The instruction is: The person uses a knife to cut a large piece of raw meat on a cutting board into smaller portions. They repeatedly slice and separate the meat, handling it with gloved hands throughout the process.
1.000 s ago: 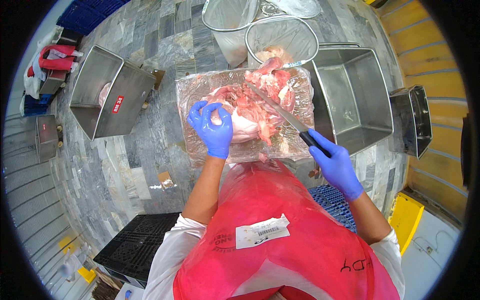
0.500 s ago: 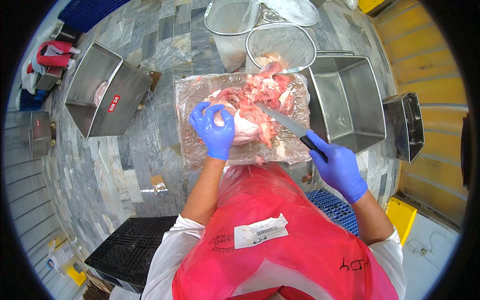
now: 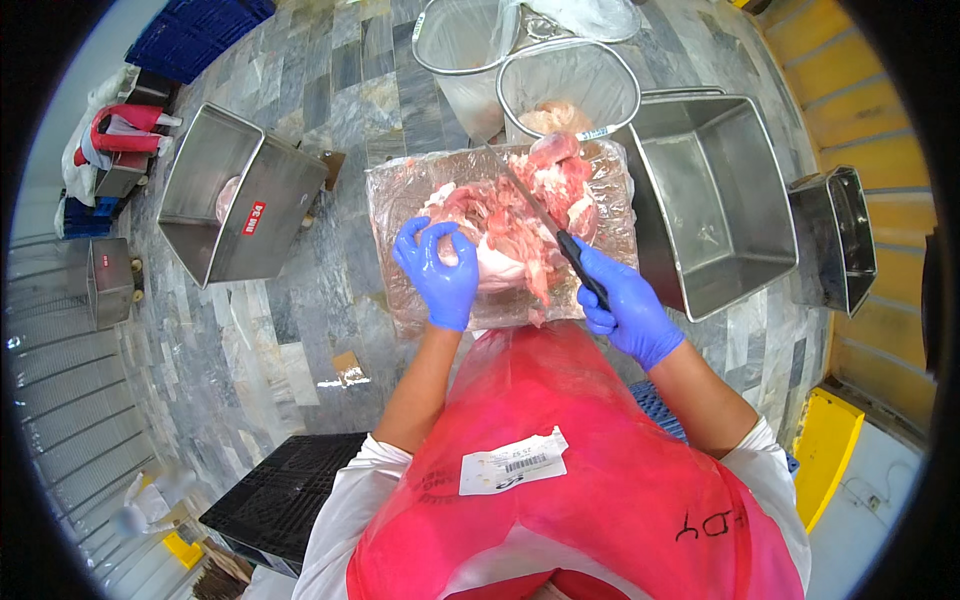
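Note:
A large piece of raw pink meat lies on a plastic-covered work surface in front of me, its right part cut up into ragged red flesh. My left hand, in a blue glove, is curled on the meat's left edge, with the thumb and fingers bent round it. In my right hand, also gloved, is the black handle of a long knife. Its blade slants up and left across the meat, with the tip toward the far edge; whether it touches the flesh cannot be made out.
Clear-bagged bins with metal rims, one holding pale trimmings, stand beyond the work surface. A deep steel tub is at the right, a narrower one past it. Another steel tub stands left. A black pallet lies lower left.
My right hand has moved left and closer to the meat, and the knife has swung so its tip points farther away. My left hand keeps its place on the meat. The whole view has shifted slightly.

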`<state>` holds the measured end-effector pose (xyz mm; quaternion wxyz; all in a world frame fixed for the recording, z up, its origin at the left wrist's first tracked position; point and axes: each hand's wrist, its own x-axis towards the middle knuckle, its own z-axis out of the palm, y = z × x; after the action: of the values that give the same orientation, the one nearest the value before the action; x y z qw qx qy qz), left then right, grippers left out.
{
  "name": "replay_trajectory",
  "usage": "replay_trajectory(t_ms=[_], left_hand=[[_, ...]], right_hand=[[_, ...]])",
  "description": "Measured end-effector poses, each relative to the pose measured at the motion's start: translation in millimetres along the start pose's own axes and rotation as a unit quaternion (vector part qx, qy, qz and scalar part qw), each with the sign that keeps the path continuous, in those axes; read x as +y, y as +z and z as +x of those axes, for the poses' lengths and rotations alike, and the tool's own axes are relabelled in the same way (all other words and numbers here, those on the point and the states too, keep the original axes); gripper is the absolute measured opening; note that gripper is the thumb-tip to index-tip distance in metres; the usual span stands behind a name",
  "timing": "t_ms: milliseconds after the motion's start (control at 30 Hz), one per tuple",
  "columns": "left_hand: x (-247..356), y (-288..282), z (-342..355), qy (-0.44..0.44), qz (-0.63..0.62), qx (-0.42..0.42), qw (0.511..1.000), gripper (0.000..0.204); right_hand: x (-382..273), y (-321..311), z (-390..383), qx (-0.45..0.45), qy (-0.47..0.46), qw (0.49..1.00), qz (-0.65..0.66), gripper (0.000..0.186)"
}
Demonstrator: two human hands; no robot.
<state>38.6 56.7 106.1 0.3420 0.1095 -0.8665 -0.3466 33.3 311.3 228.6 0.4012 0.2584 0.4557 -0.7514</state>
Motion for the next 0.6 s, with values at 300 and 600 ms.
replay_trajectory(t_ms=[300,600], left_hand=[[-7,3,-2,-0.01,-0.005,-0.013,1.0,0.018],[1,-2,1,-0.002,0.022,-0.037,0.999,0.017]], right_hand=[[-18,-32,-56,0.035,-0.111,0.992,-0.04,0.05],[54,-165,26,0.324,-0.179,0.884,-0.286,0.031]])
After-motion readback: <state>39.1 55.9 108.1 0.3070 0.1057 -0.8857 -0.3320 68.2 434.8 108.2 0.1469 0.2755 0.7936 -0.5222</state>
